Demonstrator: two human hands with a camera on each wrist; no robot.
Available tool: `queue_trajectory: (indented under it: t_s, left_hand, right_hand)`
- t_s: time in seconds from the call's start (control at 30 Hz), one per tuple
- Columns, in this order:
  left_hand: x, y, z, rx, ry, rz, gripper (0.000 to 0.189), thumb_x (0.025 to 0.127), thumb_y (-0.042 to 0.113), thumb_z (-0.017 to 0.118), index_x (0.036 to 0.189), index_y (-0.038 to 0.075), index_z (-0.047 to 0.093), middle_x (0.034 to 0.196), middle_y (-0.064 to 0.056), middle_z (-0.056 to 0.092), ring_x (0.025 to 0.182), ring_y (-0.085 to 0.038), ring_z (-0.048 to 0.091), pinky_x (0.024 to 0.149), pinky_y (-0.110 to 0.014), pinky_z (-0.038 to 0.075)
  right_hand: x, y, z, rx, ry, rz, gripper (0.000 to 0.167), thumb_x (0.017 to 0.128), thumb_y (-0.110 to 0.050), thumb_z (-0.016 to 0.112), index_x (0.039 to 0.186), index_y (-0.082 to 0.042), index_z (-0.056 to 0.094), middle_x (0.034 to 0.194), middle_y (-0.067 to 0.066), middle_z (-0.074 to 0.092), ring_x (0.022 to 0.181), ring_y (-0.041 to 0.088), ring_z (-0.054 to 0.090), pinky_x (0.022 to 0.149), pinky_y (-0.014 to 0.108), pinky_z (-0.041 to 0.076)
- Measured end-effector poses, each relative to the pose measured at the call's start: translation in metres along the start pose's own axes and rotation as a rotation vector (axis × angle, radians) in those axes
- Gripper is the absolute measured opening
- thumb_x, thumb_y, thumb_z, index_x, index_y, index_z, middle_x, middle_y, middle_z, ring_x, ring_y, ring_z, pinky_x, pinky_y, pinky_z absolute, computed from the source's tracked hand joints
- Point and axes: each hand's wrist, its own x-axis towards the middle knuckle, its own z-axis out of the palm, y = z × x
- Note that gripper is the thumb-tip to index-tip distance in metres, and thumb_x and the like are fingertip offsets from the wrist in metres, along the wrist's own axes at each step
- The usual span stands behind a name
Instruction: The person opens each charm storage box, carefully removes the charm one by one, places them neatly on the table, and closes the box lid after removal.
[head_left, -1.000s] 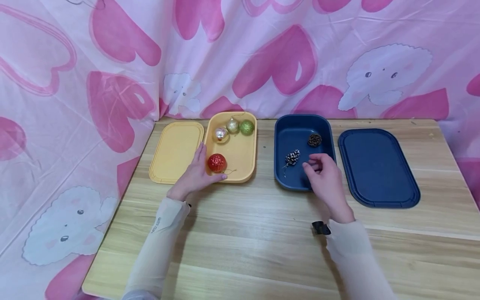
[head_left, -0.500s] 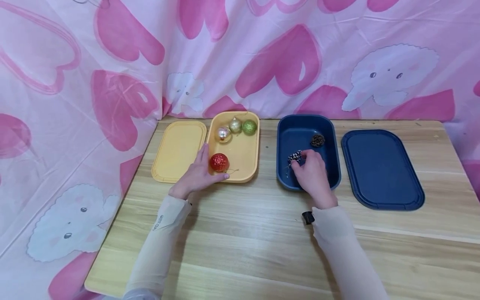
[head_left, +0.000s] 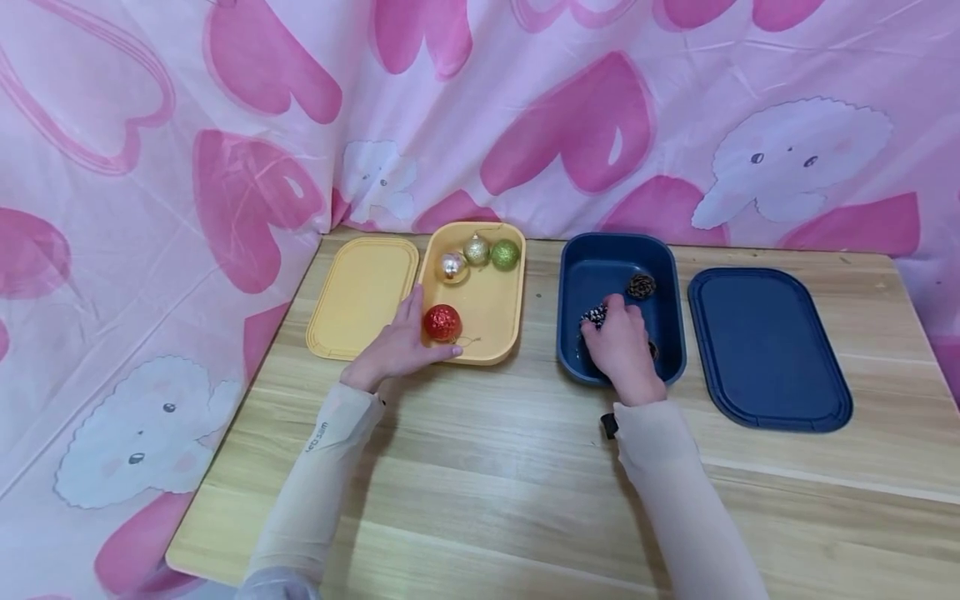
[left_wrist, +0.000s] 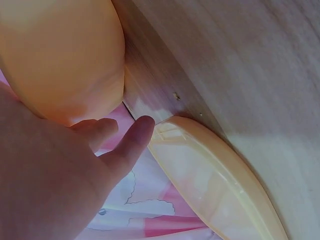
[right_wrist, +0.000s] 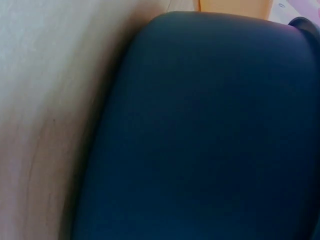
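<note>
In the head view my left hand lies with fingers spread along the left wall of the yellow box, its thumb at the front rim. Beside that hand, inside the box, sits a red ball ornament. My right hand reaches down into the blue box, thumb and fingers around a white-tipped pine cone that they partly hide. A brown pine cone lies behind that hand. Part of another brown thing shows at its right side. The right wrist view shows mostly the blue box's outer wall.
Silver-pink, pale gold and green balls lie at the back of the yellow box. A yellow lid is left of it. A blue lid lies right of the blue box. A pink curtain borders the wooden table.
My right hand has moved left and down inside the blue box, from above its right side onto the white-tipped pine cone. The left hand stays at the yellow box.
</note>
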Motion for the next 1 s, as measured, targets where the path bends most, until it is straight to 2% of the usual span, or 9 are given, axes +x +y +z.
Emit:
queue_trajectory:
  t_s: [0.23, 0.47, 0.73, 1.0]
  left_hand:
    - [-0.001, 0.0003, -0.0009, -0.014, -0.005, 0.001, 0.132, 0.069, 0.08, 0.061, 0.152, 0.018, -0.019, 0.163, -0.013, -0.008, 0.147, -0.039, 0.015, 0.116, -0.06, 0.021]
    - [-0.0002, -0.001, -0.0006, -0.019, -0.009, 0.0, 0.131, 0.07, 0.08, 0.061, 0.152, 0.02, -0.021, 0.163, -0.013, -0.008, 0.146, -0.041, 0.018, 0.115, -0.057, 0.025]
    - [-0.0005, -0.0015, -0.0006, -0.022, -0.003, 0.005, 0.131, 0.07, 0.078, 0.063, 0.152, 0.019, -0.021, 0.163, -0.014, -0.007, 0.147, -0.039, 0.016, 0.116, -0.056, 0.025]
    - [-0.0007, -0.0001, 0.0002, -0.043, -0.007, -0.001, 0.131, 0.07, 0.078, 0.063, 0.151, 0.021, -0.022, 0.163, -0.013, -0.006, 0.148, -0.038, 0.014, 0.116, -0.057, 0.024]
  right_hand:
    - [0.0035, -0.001, -0.0001, -0.08, -0.062, -0.016, 0.046, 0.099, -0.022, 0.047, 0.141, -0.005, 0.038, 0.136, 0.03, 0.043, 0.117, 0.047, 0.048, 0.098, 0.063, 0.041]
    - [0.0063, -0.0012, 0.0006, -0.12, -0.115, -0.043, 0.046, 0.099, -0.02, 0.048, 0.142, -0.006, 0.037, 0.136, 0.028, 0.047, 0.116, 0.044, 0.051, 0.094, 0.061, 0.045]
    - [0.0085, -0.002, 0.0035, -0.197, -0.132, -0.062, 0.044, 0.097, -0.024, 0.052, 0.138, -0.012, 0.041, 0.13, 0.024, 0.052, 0.11, 0.042, 0.053, 0.085, 0.06, 0.046]
    - [0.0072, -0.0018, 0.0043, -0.215, -0.153, -0.076, 0.041, 0.096, -0.024, 0.056, 0.133, -0.013, 0.042, 0.126, 0.022, 0.05, 0.107, 0.042, 0.051, 0.089, 0.062, 0.044]
